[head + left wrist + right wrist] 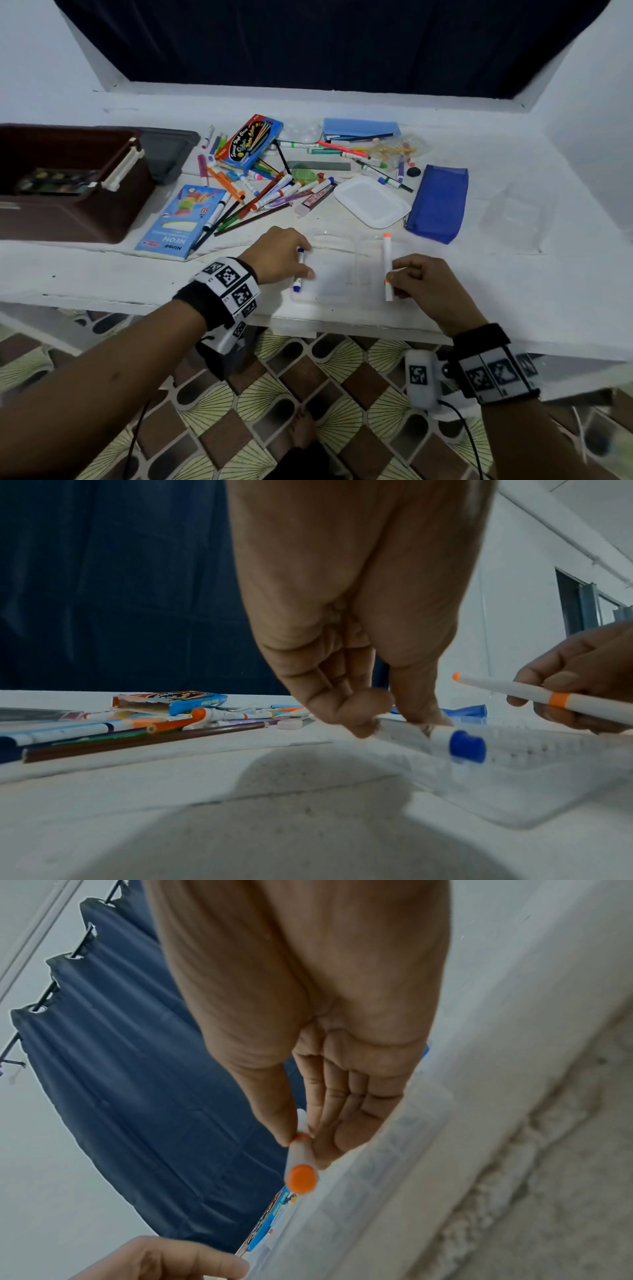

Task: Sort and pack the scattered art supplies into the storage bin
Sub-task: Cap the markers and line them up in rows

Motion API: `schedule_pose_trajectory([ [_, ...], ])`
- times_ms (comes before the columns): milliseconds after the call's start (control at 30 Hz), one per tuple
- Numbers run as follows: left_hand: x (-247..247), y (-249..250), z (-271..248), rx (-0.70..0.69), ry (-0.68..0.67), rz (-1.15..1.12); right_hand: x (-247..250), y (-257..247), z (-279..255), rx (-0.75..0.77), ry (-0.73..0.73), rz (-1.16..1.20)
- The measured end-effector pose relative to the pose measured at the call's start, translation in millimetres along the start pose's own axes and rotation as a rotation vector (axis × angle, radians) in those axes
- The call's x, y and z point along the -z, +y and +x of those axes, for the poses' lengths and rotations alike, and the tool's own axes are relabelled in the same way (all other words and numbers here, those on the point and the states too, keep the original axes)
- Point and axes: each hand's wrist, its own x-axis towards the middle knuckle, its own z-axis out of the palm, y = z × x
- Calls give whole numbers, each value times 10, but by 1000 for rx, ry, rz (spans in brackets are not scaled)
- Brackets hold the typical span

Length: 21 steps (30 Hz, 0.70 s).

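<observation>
We start with the white tabletop [513, 274], which fills the middle band of the head view and carries everything. At the left edge of the frame sits the dark brown storage bin [113, 219], open, with what looks like a paint palette [54, 180] already lying inside, so we judge packing has only begun. Across the upper centre the scattered pile of pens and pencils [267, 195] lies crossed over itself, with a blue colour box [248, 142] on top of it and a light blue neon box [181, 222] just to its lower left; a blue mesh pouch [438, 204] lies to the right, beside a white lid [371, 200]. In the lower centre a clear plastic tray [342, 274] lies flat near the table's front edge, likely pulled close as a sorting holder for markers. Our left hand [277, 255] pinches the blue-capped marker [298, 270] with its grip clamped on the barrel, holding it low at the tray's left rim, seemingly to lay it in a slot. Our right hand [419, 277] has its grip clamped on the orange-capped marker [387, 267], thumb against fingertips near the orange band, the pen raised over the tray's right side and pointing away from us, apparently lined up with the slots.
</observation>
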Motion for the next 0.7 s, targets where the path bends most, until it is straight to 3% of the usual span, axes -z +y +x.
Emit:
schedule_pose_trajectory([
  [700, 27, 12, 4, -7, -163, 92, -22, 18, -32, 15, 18, 18],
])
